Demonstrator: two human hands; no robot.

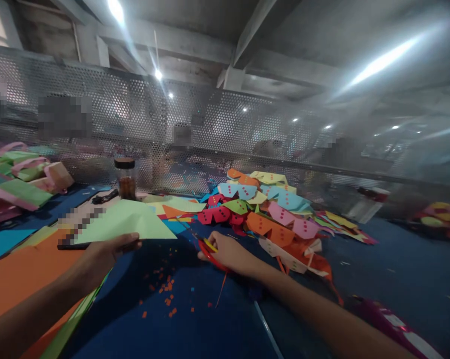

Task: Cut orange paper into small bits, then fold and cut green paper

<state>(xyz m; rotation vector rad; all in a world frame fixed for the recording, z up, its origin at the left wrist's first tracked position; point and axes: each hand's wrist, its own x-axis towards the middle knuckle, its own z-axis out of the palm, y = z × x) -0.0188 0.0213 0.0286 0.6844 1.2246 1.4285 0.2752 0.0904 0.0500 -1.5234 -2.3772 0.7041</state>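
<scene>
My left hand (pixel 116 252) pinches the lower edge of a pale green sheet of paper (pixel 135 223), thumb on top. The sheet is creased and tilts up over the table. To its right, my right hand (pixel 228 253) is closed around scissors (pixel 211 255) with red and yellow handles. Their blades point up and left toward the sheet's right corner, apart from it; whether they are spread is blurred. Small orange paper scraps (pixel 168 287) lie on the blue table below the hands. Behind my right hand are piled folded paper mask shapes (pixel 271 227) with small cut holes.
Orange paper sheets (pixel 19 279) lie at the left, near a dark phone-like object (pixel 73 245). A lidded jar (pixel 126 179) stands behind. Paper pieces (pixel 30 179) are heaped far left. A perforated metal screen (pixel 142 109) borders the table. A purple packet (pixel 396 324) lies front right.
</scene>
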